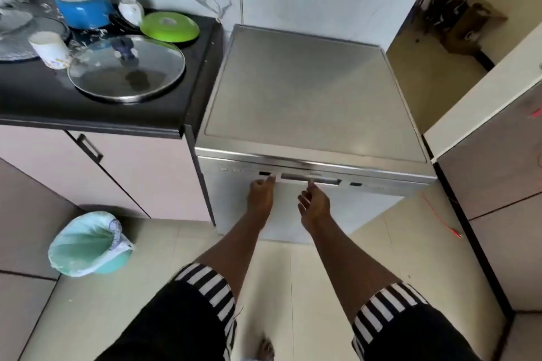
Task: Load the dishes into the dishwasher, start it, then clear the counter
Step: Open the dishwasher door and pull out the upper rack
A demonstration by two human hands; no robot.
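A: Step in hand?
B: Opening the door, I judge. Nothing loaded yet.
A: Hands?
B: Left hand (261, 189) has loosely bent fingers, one tip touching the front panel. Right hand (313, 204) is relaxed, index tip at the recessed handle slot (311, 180). Neither grips anything.
A: Next?
B: Hook fingers in the slot and pull down.
A: Beyond?
B: Silver stainless-steel dishwasher (308, 91), closed. Dishes wait on the black desk (88, 105) to its left: round glass lid (126, 70), green round dish (169, 27), blue pot (83, 10).
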